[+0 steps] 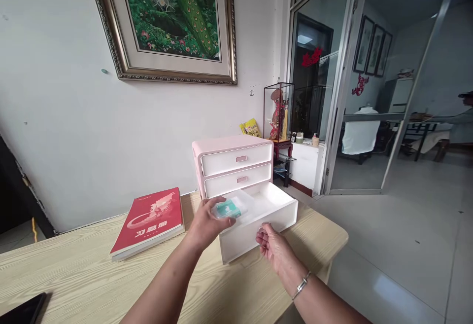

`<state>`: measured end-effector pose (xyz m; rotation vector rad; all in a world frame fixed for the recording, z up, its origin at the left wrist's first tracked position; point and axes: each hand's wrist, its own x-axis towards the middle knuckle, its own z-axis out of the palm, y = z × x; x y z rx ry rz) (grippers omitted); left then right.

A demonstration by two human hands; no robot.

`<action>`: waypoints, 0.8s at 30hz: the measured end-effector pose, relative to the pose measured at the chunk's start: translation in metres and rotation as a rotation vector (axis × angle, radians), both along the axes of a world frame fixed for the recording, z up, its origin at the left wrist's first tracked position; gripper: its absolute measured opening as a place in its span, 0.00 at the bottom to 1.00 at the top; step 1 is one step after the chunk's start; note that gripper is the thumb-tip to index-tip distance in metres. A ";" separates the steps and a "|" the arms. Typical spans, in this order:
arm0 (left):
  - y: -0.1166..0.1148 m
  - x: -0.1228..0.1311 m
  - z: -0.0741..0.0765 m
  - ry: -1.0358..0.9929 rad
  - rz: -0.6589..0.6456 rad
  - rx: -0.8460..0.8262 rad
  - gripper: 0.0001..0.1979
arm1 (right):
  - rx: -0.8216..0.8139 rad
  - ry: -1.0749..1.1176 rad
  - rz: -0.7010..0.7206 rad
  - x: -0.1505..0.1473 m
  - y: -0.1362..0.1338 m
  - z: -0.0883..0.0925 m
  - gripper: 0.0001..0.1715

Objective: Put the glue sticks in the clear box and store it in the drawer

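Observation:
A pink and white drawer unit (232,144) stands on the wooden table, its bottom drawer (240,242) pulled out and its upper two drawers closed. My left hand (209,223) grips a translucent plastic case (240,203) with a teal piece (227,208) showing in it, held over the left side of the open drawer. Whether the case touches the drawer's rim I cannot tell. At the front of that drawer, the fingers of my right hand (273,247) are curled around its pull, which they mostly hide. A bracelet circles my right wrist.
Left of the unit lies a thick red book (151,220) on the table (84,284). A black phone-like object (24,309) rests at the near left corner. Behind the unit are a yellow packet (252,127) and a glass display case (279,112). The table's right edge drops to a tiled floor.

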<state>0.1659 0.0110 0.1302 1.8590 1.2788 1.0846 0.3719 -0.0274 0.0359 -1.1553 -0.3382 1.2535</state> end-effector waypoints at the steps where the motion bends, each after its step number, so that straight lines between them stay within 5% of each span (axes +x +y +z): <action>1: 0.007 0.008 -0.001 0.078 -0.005 -0.001 0.31 | 0.001 0.001 -0.001 -0.001 0.000 0.000 0.12; 5: 0.029 0.037 -0.005 0.364 0.044 -0.021 0.30 | 0.006 -0.009 0.017 -0.001 0.000 0.001 0.11; 12: 0.044 0.066 -0.012 0.539 0.032 -0.059 0.26 | 0.006 -0.034 0.036 0.000 -0.003 0.004 0.09; 20: 0.050 0.067 -0.018 0.626 -0.060 -0.113 0.18 | 0.018 -0.038 0.030 0.003 0.002 -0.006 0.12; 24: 0.041 0.063 -0.005 0.560 -0.057 -0.086 0.12 | 0.034 -0.004 0.069 0.005 0.001 -0.006 0.12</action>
